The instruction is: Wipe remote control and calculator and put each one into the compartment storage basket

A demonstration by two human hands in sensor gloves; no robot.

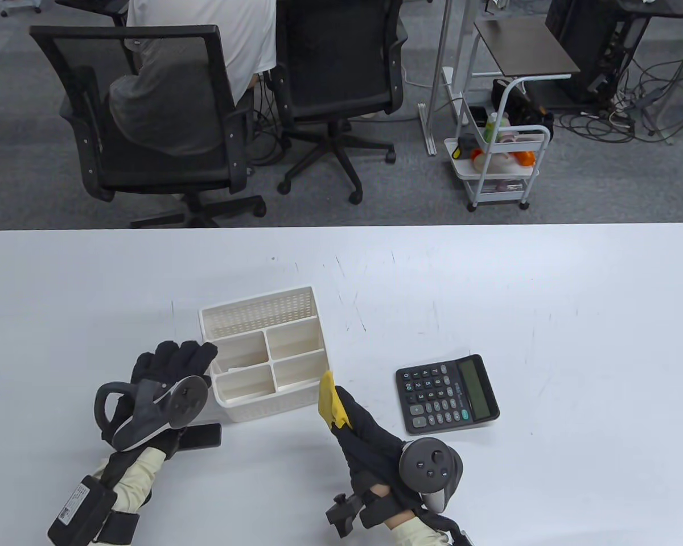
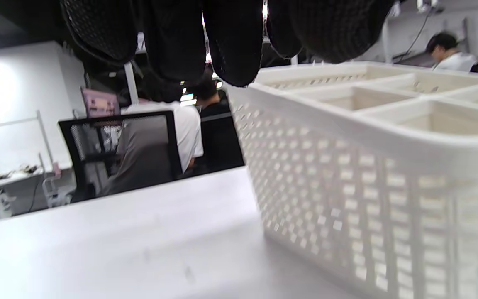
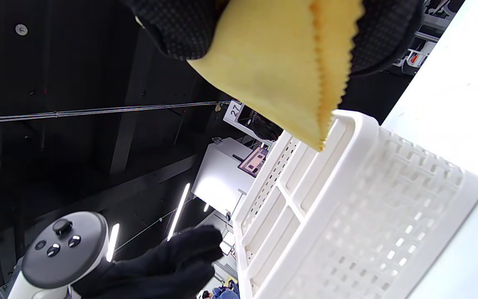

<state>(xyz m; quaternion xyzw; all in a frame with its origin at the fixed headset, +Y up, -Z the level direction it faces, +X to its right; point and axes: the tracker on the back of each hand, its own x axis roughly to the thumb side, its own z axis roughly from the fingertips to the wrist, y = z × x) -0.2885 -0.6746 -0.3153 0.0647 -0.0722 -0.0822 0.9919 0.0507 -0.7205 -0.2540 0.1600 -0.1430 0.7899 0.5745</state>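
The white compartment storage basket (image 1: 273,405) stands left of the table's middle, its compartments showing nothing inside. My left hand (image 1: 190,352) hovers at the basket's left rim (image 2: 347,187) with fingers (image 2: 230,41) stretched out and holding nothing. A black remote control (image 1: 202,436) lies on the table beneath that wrist, partly hidden by the tracker. My right hand (image 1: 341,406) pinches a yellow cloth (image 1: 331,401) just off the basket's front right corner; the cloth (image 3: 280,62) hangs over the basket (image 3: 367,216). The black calculator (image 1: 447,393) lies face up to the right, untouched.
Beyond the table's far edge (image 1: 341,227) stand two black office chairs (image 1: 159,114), one with a seated person (image 1: 227,34), and a white trolley (image 1: 501,159). White tabletop (image 1: 575,341) stretches right of the calculator.
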